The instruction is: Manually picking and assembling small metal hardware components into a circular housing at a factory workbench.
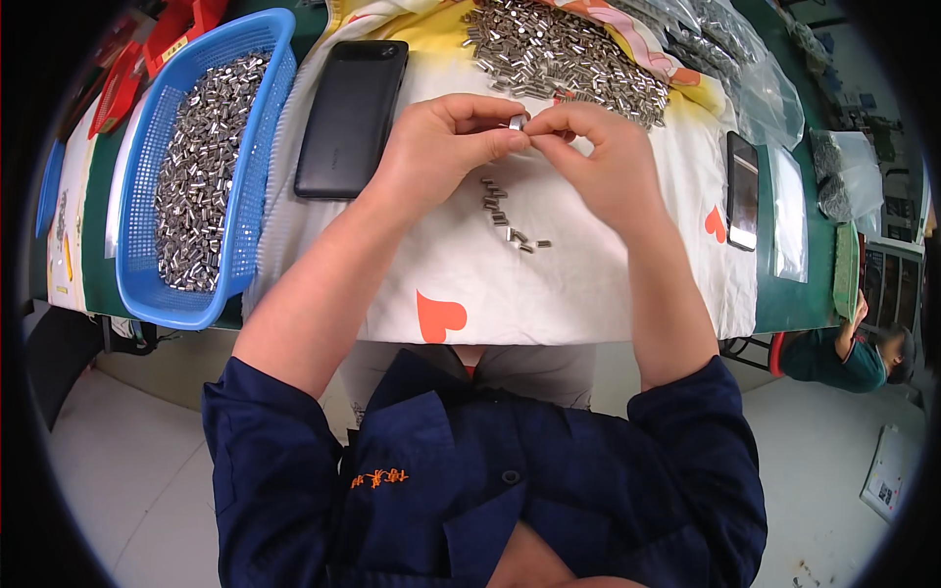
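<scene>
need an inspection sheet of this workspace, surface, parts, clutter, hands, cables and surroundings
Surface: white cloth printed with red hearts, over a green table.
Job's things: small metal cylinders in a far pile, a loose scatter mid-cloth, and a blue basket at left holding many more.
Clutter: black slab-shaped device left; smartphone right; clear plastic bags far right.
Hands: left hand pinches a shiny metal piece; right hand has fingertips beside it, grip unclear.
Cables: none clearly seen.
Surroundings: co-worker at right; red bins upper left.
</scene>
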